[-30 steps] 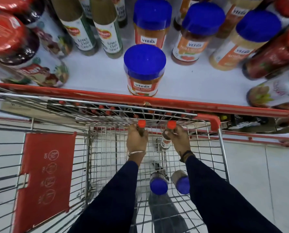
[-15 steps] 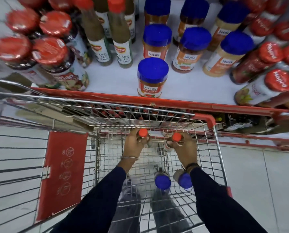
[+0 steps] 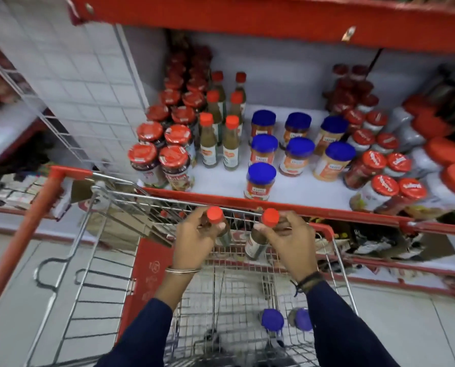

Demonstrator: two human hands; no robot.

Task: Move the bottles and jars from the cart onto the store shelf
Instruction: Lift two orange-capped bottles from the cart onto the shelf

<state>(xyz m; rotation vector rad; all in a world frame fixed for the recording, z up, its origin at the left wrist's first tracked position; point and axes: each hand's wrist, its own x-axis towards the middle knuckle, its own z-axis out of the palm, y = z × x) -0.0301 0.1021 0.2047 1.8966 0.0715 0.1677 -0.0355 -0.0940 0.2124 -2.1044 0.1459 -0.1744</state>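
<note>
Change: both bottles are higher now, lifted to the cart's front rim; more of the shelf shows.
Left hand [image 3: 194, 242]: closed around left bottle [image 3: 217, 223].
Right hand [image 3: 290, 239]: closed around right bottle [image 3: 263, 231].
Cart [image 3: 337, 250]: two blue jars [image 3: 272, 319] lie at its near right corner.
Shelf [image 3: 221, 181]: white, red front edge, crowded with jars.
Floor [image 3: 14, 287]: pale tiles.
</note>
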